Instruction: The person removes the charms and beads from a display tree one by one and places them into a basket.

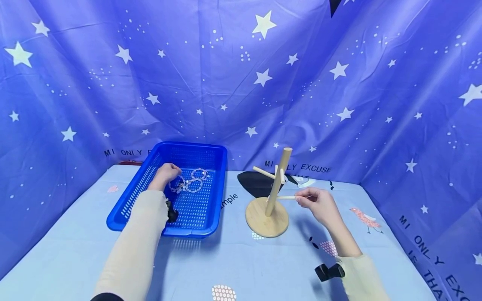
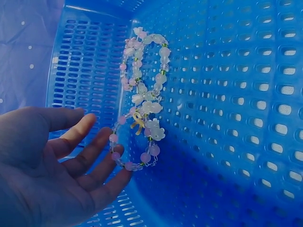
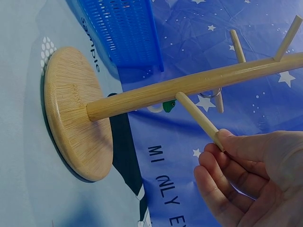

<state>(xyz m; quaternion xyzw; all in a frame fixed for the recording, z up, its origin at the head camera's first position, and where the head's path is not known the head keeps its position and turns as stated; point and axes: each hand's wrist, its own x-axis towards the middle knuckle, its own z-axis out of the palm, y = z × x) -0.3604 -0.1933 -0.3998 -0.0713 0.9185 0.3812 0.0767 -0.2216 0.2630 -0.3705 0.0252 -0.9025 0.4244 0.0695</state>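
My left hand (image 1: 165, 174) reaches down into a blue plastic basket (image 1: 188, 232). In the left wrist view its fingers are spread and loosely bent, with the fingertips right at the nearest beaded bracelet (image 2: 154, 150). This bracelet has pink and clear beads, pale flower beads and a gold bow charm. More pink and whitish bracelets (image 2: 164, 52) lie against it on the basket floor. At the right, my right hand (image 1: 320, 205) pinches the end of a peg (image 3: 201, 118) between thumb and fingers. That peg sticks out low from an upright wooden stand (image 1: 276, 188) with a round base.
More pegs (image 1: 263, 172) jut from the stand's post higher up. A light blue printed cloth (image 1: 241, 267) covers the table, and a starry blue curtain (image 1: 211, 83) hangs behind it. Black camera mounts (image 1: 329, 272) sit at both wrists.
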